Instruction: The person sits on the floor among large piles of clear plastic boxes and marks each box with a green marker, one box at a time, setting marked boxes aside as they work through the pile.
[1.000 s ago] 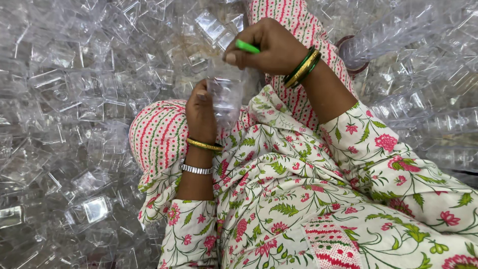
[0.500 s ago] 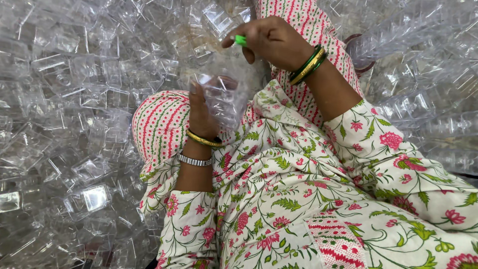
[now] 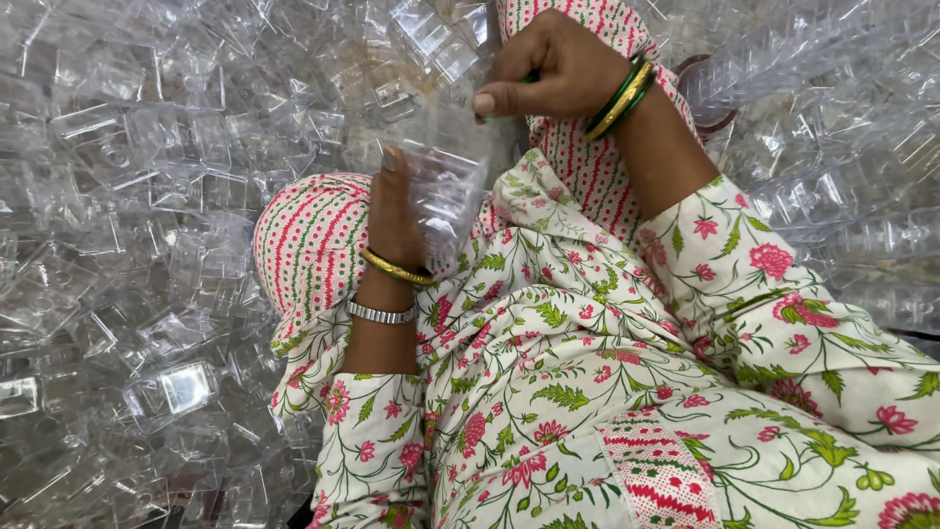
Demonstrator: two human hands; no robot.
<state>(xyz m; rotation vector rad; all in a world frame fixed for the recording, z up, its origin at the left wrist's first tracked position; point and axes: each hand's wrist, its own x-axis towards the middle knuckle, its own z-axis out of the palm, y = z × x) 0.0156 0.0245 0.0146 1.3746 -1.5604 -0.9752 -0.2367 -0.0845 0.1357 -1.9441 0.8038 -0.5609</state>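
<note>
A: Where's the left hand [image 3: 395, 216]?

B: Just left of centre. The forearm rises from about 6 o'clock, wrist straight, fingers pointing up towards 12. It carries a gold bangle [image 3: 397, 267] and a silver band [image 3: 379, 313]. The palm presses against a clear plastic piece [image 3: 443, 181], and the fingers wrap its left side, so the hand is gripping it.

A: And the right hand [image 3: 553, 69]?

B: Up at about 12 o'clock. Its forearm comes in from 4 o'clock, out of a floral sleeve [image 3: 774, 294], and the wrist bends so the knuckles face the camera. Green and gold bangles [image 3: 624, 96] sit on that wrist. The fingers are curled tight around a small green tool [image 3: 529, 77]; only a sliver of it shows between them. The thumb sticks out towards 8 o'clock, its tip at the top edge of the clear piece.

A: So the clear piece sits between the two hands?

B: Yes, held above the lap, beside the striped pink knee [image 3: 313, 245], which lies at 9 o'clock from the left hand. I cannot tell its exact shape; it blends with what is behind it.

A: What's behind?

B: A heap of clear plastic trays [image 3: 147, 196] fills the whole left side and runs around to 2 o'clock.
</note>
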